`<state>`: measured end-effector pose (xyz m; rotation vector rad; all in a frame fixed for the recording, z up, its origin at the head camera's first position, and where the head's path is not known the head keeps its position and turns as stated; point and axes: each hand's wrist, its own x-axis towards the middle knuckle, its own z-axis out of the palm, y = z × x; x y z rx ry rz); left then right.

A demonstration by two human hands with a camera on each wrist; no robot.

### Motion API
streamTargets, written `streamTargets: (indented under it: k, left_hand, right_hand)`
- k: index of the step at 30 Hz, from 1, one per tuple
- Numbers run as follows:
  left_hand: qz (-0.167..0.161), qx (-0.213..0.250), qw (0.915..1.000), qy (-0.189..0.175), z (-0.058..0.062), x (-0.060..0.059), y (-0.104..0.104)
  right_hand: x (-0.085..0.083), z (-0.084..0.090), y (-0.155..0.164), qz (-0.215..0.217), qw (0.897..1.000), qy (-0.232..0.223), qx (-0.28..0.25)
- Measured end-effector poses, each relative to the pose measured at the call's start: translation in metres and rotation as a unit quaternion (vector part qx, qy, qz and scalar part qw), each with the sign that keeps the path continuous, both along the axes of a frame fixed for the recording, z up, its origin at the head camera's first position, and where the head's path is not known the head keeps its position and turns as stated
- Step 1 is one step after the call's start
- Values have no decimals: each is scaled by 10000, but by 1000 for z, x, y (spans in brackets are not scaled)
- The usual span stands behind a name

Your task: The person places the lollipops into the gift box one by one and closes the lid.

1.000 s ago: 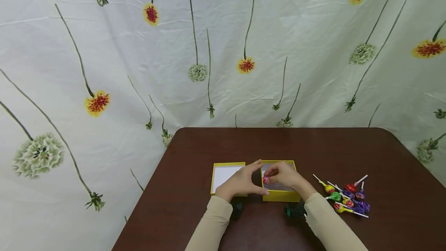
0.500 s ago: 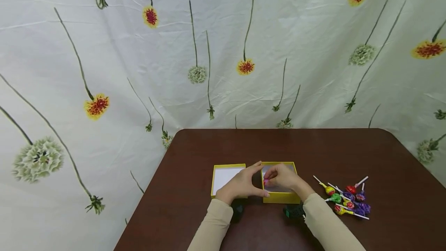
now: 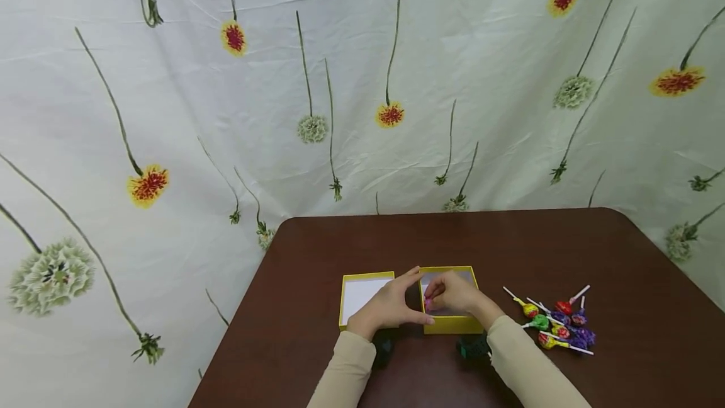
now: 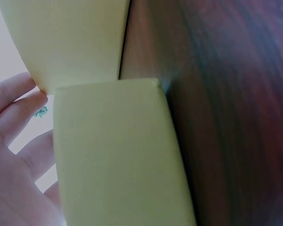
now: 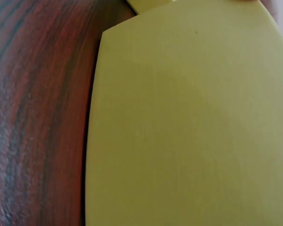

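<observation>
Inside the yellow box (image 3: 453,326), near its left wall, my right hand (image 3: 453,293) pinches a pink-wrapped lollipop (image 3: 428,305). Its stick is hidden by the fingers. My left hand (image 3: 385,307) spans the box's left side, thumb on the front corner and forefinger at the back one. This hand crosses over the matching yellow lid (image 3: 362,291), white inside. Fingers of the left hand (image 4: 19,113) also show behind the yellow walls in the left wrist view. The right wrist view is mostly filled by a yellow box wall (image 5: 188,122); the lollipop is out of sight there.
Several wrapped lollipops (image 3: 557,326) in red, yellow, green and purple lie in a pile right of the box. All rest on a dark brown table (image 3: 283,332). A flowered cloth (image 3: 255,99) hangs behind the table.
The right hand's fingers and the pink lollipop have moved slightly down and nearer inside the box. The left hand stays at the box's left side. The head view has shifted a little.
</observation>
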<state>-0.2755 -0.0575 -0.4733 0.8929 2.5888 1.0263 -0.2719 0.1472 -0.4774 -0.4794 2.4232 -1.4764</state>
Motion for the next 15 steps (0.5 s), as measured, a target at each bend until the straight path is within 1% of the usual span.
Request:
streamTargets:
  k: [4, 9, 15]
  left_hand:
    - [45, 60, 9999, -111, 0, 0, 0]
    - [-49, 13, 10000, 17, -1, 0, 1]
    - [-76, 2, 9999, 68, 0, -1, 0]
  right_hand:
    - [-1, -1, 0, 13, 10000, -61, 28]
    - [-1, -2, 1, 15, 10000, 50, 36]
    - [0, -1, 1, -8, 10000, 65, 35]
